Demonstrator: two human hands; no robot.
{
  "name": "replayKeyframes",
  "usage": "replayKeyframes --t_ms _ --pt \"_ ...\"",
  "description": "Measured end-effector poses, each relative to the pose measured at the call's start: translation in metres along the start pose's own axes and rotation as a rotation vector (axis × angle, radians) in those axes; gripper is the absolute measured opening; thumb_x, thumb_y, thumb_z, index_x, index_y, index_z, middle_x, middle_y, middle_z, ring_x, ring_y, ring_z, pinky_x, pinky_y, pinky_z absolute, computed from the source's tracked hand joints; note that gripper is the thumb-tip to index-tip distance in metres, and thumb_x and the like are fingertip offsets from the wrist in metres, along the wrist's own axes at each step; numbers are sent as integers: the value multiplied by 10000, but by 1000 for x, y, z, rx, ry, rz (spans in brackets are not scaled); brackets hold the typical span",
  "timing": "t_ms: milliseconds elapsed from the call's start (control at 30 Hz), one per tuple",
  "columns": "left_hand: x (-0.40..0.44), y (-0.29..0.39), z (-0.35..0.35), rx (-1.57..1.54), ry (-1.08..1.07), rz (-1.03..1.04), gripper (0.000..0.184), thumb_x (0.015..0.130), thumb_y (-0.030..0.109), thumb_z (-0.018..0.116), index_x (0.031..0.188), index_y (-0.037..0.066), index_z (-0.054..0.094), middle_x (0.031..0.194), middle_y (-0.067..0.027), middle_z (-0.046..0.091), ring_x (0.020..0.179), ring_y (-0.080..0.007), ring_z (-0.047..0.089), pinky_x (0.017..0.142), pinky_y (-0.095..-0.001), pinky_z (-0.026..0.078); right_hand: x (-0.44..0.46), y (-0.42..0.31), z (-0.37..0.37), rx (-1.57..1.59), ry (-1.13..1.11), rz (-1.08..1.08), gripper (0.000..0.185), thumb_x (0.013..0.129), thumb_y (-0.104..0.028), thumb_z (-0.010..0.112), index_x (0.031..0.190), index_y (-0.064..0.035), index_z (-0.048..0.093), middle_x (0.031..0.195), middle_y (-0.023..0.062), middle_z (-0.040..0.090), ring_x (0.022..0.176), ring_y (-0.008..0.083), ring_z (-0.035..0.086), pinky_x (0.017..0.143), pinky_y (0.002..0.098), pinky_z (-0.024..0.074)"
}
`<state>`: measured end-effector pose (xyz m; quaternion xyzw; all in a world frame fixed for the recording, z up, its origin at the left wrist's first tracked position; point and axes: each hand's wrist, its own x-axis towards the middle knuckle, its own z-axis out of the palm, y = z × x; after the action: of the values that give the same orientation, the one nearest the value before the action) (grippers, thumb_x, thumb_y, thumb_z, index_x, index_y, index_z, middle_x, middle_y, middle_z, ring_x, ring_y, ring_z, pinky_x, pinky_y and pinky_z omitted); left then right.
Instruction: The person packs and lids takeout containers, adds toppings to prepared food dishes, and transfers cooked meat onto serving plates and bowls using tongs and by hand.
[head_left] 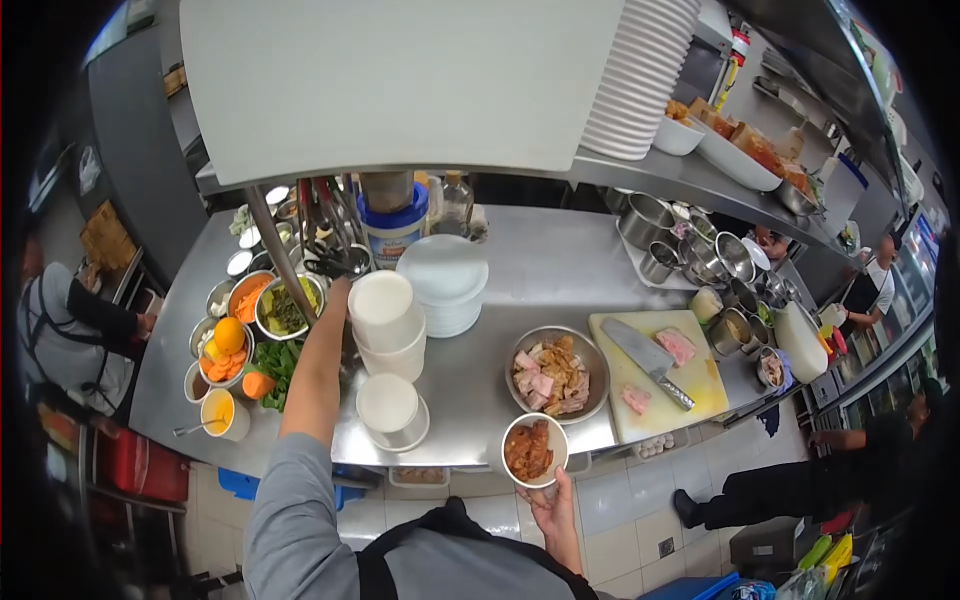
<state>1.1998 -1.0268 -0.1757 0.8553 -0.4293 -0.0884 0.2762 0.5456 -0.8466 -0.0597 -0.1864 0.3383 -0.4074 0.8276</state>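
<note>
My right hand (pixel 557 512) holds a round white tub (pixel 507 465) from below, its fingers wrapped round the side. Brown sauced meat (pixel 531 449) fills it. My left arm stretches forward over the counter, and my left hand (pixel 341 290) is by the metal ladles and other utensils (pixel 340 262); its fingers are too hidden to read. Stacked white tubs (pixel 387 335) stand just right of that arm, with another tub (pixel 390 410) nearer me. Beyond the held tub, a steel bowl (pixel 602 375) contains cut pink and brown meat.
A knife (pixel 640 348) and meat pieces lie on a cutting board (pixel 650 420) at right. Vegetable bowls (pixel 290 305) crowd the left. Stacked plastic lids (pixel 443 280) stand behind the tubs. A steel shelf (pixel 580 160) overhangs the counter's back. Other people are at both sides.
</note>
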Motion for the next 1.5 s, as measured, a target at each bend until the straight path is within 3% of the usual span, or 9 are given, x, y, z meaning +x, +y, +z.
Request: replayKeyframes --t_ms 167,367,467,733,900,1033,1167,1400,1500 --pt "-16 84 -60 278 96 -3 262 688 129 623 878 -50 602 927 -288 596 932 -398 578 768 -446 493 14 -7 3 15 -105 16 577 822 -395 556 1206 5 395 898 73 590 389 64 311 694 340 498" --pt "-34 131 -99 83 215 -19 286 759 87 536 1000 -67 528 959 -289 588 838 -375 620 685 -411 533 31 -10 7 -39 -211 67 585 836 -422 520 1212 8 393 969 102 578 417 73 363 710 344 486" --pt "-40 143 -108 -1193 -86 -550 248 828 78 443 1035 -54 482 825 -249 591 668 -301 619 527 -359 525 35 -11 33 -74 -153 57 611 842 -455 489 1235 2 384 1026 107 572 516 91 473 746 352 485" --pt "-120 153 -129 -1612 -60 -570 332 863 266 295 736 14 470 541 -32 442 398 -103 340 330 -232 252 54 -7 57 -64 -207 58 503 861 -401 508 1160 -1 447 957 50 567 426 47 297 767 314 499" --pt "-179 169 -154 -1576 -92 -331 228 871 201 326 850 11 451 676 -49 498 500 -87 412 362 -221 287 51 6 67 -78 -168 53 536 823 -372 574 1202 -24 422 999 67 558 655 88 516 751 327 516" --pt "-240 187 -162 -1647 -84 -259 182 870 161 382 916 6 463 725 -66 529 516 -104 450 382 -217 320 44 -5 95 -239 -73 -159 411 839 -313 578 1087 9 519 802 -2 536 485 29 381 404 155 246" --pt "-319 203 -190 -1556 -144 -167 340 882 156 393 1167 -28 407 929 -145 586 661 -185 610 461 -237 478 37 -15 111 -395 -211 -147 446 832 -251 593 1166 27 493 766 -35 524 524 -6 348 419 155 220" --pt "-433 153 -223 -1170 -141 -150 439 898 120 427 1306 16 304 1129 -150 507 817 -211 629 594 -295 575 39 -3 179 -600 -414 -164 530 817 -301 616 1190 50 481 1005 119 596 817 144 603 691 249 504" --pt "-468 129 -217 -1198 -160 -221 440 887 103 430 1306 50 307 1100 -98 517 823 -170 608 634 -316 575 35 20 229 -779 -540 -220 552 771 -282 676 1174 53 504 950 119 608 792 147 598 618 254 534"
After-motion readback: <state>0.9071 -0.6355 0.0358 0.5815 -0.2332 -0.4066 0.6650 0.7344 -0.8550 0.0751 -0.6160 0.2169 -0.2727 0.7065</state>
